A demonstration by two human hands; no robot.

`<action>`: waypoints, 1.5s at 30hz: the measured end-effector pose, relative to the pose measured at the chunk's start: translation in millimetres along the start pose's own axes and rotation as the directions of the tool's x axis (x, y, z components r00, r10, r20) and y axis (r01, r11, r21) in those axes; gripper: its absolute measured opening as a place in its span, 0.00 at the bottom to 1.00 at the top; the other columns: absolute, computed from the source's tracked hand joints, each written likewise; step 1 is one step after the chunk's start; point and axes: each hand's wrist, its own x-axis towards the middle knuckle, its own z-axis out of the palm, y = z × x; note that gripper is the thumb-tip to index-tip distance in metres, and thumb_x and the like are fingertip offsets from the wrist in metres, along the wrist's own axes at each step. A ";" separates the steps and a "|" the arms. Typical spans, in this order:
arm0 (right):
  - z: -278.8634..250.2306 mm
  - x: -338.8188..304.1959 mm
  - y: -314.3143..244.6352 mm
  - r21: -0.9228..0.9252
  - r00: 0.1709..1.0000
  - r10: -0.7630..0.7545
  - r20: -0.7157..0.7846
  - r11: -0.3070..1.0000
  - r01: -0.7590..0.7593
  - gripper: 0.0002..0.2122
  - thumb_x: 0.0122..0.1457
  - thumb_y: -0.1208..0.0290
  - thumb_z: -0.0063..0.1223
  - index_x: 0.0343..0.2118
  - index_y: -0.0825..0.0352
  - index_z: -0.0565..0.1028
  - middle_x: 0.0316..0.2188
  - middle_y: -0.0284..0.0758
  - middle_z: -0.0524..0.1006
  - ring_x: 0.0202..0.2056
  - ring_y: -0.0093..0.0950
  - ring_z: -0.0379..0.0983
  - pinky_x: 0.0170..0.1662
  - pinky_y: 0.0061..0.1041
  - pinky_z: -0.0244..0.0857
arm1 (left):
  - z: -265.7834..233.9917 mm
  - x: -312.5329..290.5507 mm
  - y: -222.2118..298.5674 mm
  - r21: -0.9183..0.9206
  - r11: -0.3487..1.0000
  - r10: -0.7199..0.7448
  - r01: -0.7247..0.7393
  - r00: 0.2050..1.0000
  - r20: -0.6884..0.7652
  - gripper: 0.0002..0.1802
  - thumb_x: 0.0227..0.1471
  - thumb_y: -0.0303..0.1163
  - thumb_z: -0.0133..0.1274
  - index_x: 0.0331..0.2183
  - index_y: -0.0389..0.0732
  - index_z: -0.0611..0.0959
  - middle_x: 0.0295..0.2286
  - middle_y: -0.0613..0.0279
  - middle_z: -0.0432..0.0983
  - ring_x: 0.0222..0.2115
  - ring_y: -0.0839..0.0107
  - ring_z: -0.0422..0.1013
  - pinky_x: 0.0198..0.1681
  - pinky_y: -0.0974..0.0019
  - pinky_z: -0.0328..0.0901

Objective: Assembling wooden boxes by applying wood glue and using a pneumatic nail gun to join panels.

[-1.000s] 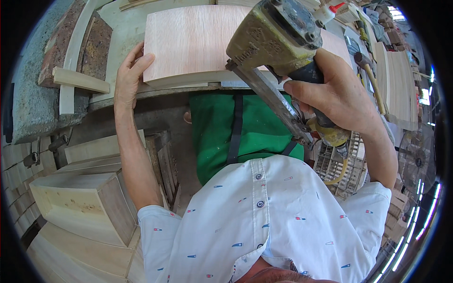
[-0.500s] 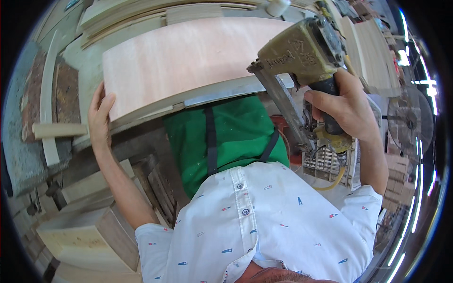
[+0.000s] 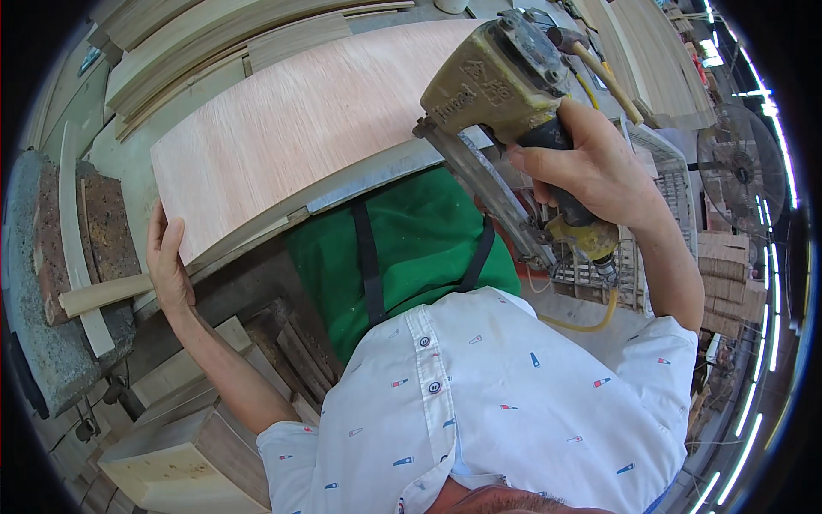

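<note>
My right hand (image 3: 591, 163) is wrapped round the black grip of a pneumatic nail gun (image 3: 505, 81), tan and worn, with a metal magazine. Its nose lies over the near edge of a pale pinkish plywood panel (image 3: 282, 120); whether it touches the wood I cannot tell. A yellow air hose (image 3: 591, 325) hangs from the base of the gun's handle. At the panel's left end, my left hand (image 3: 171, 261) grips the edge, thumb on the near side and fingers behind it. A metal strip (image 3: 368, 178) runs along the bench edge below the panel.
Long boards (image 3: 188, 51) are stacked behind the panel. A hammer (image 3: 595, 68) lies at the far right, near a plastic crate (image 3: 634, 257) and a fan (image 3: 741, 167). On the left are a concrete block (image 3: 38, 257) and a wood strip (image 3: 73, 231). A wooden box (image 3: 180, 454) stands lower left.
The view has turned, so the bench and panel appear tilted further and shifted left. Both hands keep their holds; the nail gun appears a little farther left in the picture.
</note>
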 end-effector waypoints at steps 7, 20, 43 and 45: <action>4.5 -0.7 1.8 0.004 1.000 0.001 0.010 1.000 -0.001 0.15 0.52 0.68 0.56 0.36 0.74 0.69 0.22 0.31 0.72 0.18 0.16 0.69 0.21 0.17 0.64 | -2.3 -0.8 -1.2 0.014 1.000 0.006 -0.006 1.000 -0.010 0.39 0.49 0.39 0.54 0.57 0.29 0.60 0.55 0.50 0.59 0.55 0.65 0.56 0.59 0.65 0.47; 3.6 -1.8 2.1 -0.061 0.999 -0.050 -0.012 0.997 0.049 0.14 0.52 0.68 0.55 0.35 0.74 0.68 0.19 0.31 0.72 0.19 0.17 0.69 0.22 0.19 0.63 | -5.3 1.0 -5.6 -0.017 0.999 -0.030 0.030 0.999 -0.013 0.38 0.50 0.38 0.54 0.57 0.30 0.60 0.53 0.51 0.61 0.54 0.66 0.59 0.57 0.66 0.50; -51.3 -5.5 67.1 -0.001 0.969 0.108 -0.223 0.994 -0.111 0.14 0.51 0.67 0.56 0.33 0.72 0.68 0.18 0.31 0.72 0.18 0.17 0.70 0.23 0.16 0.63 | -2.6 -3.2 1.1 0.012 0.998 -0.067 0.067 0.996 -0.051 0.41 0.46 0.41 0.56 0.56 0.30 0.61 0.53 0.49 0.61 0.54 0.65 0.58 0.58 0.64 0.49; -51.4 -6.4 67.2 -0.001 0.968 0.108 -0.226 0.994 -0.111 0.14 0.51 0.67 0.56 0.33 0.72 0.69 0.18 0.31 0.73 0.18 0.17 0.70 0.23 0.16 0.63 | -4.8 -2.2 0.6 0.017 0.997 -0.069 0.070 0.997 -0.043 0.41 0.46 0.41 0.56 0.56 0.30 0.61 0.53 0.50 0.61 0.54 0.64 0.58 0.58 0.64 0.49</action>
